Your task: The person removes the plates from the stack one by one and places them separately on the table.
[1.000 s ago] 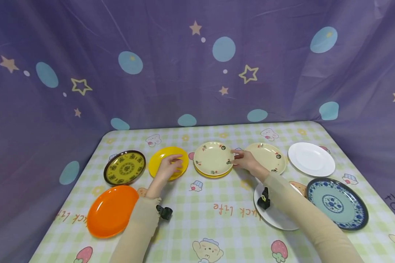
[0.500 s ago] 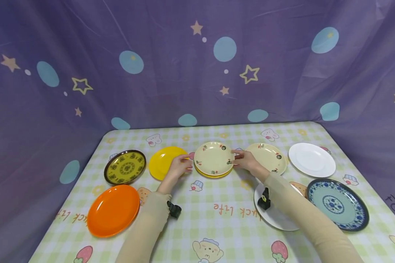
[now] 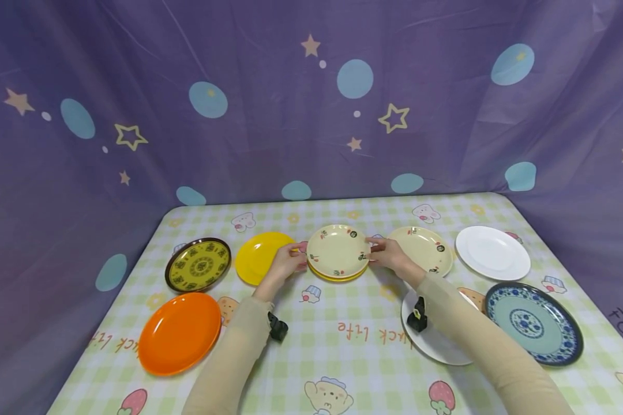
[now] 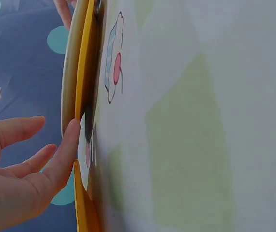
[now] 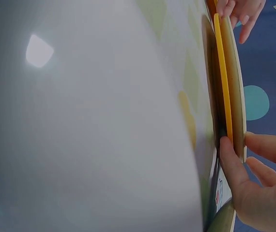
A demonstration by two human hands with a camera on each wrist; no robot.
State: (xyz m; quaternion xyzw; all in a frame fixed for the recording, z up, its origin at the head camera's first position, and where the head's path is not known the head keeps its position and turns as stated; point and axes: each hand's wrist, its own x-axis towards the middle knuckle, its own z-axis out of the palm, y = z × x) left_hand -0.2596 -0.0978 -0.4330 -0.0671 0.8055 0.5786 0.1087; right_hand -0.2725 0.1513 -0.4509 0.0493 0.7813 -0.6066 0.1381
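A cream plate (image 3: 337, 251) with small dark and red motifs lies on top of a yellow plate (image 3: 337, 277), whose rim shows below it. My right hand (image 3: 387, 253) pinches the stack's right edge. In the right wrist view its thumb is at the yellow rim and a fingertip at the cream rim. At the left edge is my left hand (image 3: 286, 263); its thumb (image 4: 68, 140) meets the yellow plate's rim in the left wrist view, while its other fingers stay spread, away from the cream plate.
Left of the stack lie another yellow plate (image 3: 254, 259), a dark-rimmed patterned plate (image 3: 199, 265) and an orange plate (image 3: 179, 334). To the right are a cream plate (image 3: 417, 245), a white plate (image 3: 490, 251), a blue patterned plate (image 3: 545, 328) and another white plate (image 3: 436, 343) under my forearm.
My left hand has moved right, from over the left yellow plate to the left edge of the stack. The right hand has stayed at the right edge.
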